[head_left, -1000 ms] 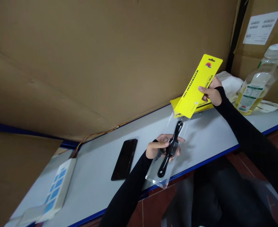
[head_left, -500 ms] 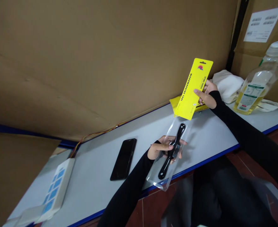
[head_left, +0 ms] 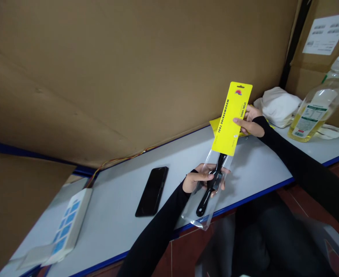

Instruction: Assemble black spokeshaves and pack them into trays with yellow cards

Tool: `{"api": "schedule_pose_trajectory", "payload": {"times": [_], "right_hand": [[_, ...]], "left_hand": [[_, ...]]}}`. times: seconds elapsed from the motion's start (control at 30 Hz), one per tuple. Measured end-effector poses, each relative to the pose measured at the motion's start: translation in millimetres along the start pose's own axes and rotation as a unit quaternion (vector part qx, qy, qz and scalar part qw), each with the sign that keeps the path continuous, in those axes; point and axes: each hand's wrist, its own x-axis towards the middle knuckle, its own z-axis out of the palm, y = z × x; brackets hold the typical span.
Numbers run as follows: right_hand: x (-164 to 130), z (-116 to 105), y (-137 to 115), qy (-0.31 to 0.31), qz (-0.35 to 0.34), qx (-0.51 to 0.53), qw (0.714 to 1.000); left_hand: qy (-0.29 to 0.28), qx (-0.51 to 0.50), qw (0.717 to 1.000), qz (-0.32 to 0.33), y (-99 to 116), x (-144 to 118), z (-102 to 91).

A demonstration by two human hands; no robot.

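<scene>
Evidently, the left hand held the clear sleeve and black tool above the worktop; the right hand pinched the yellow card over the sleeve's top, where straight alignment seemed wise.

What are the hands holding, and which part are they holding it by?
The left hand holds a black spokeshave in clear plastic packaging, at the spokeshave's middle; the right hand pinches a yellow card by its right-hand edge.

Both hands in thumb-topped grips
</scene>
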Motion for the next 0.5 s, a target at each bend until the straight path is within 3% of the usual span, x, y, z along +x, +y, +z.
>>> {"api": "schedule_pose_trajectory", "payload": {"times": [0.17,0.37,0.5], "right_hand": [[-4.3,10.1,2.9,-0.051,0.042,-0.005,0.998],[8.6,-21.7,0.3,0.104,-0.028,0.002,0.994],[10.9,-31.6,-8.8,0.121,-0.043,0.004,0.992]], "left_hand": [[0.008,0.006,1.0,0.013,1.0,2.8,-0.8],[0.018,-0.001,1.0,0.003,6.2,0.4,-1.4],[0.014,0.006,1.0,-0.005,5.6,-1.4,-1.6]]}}
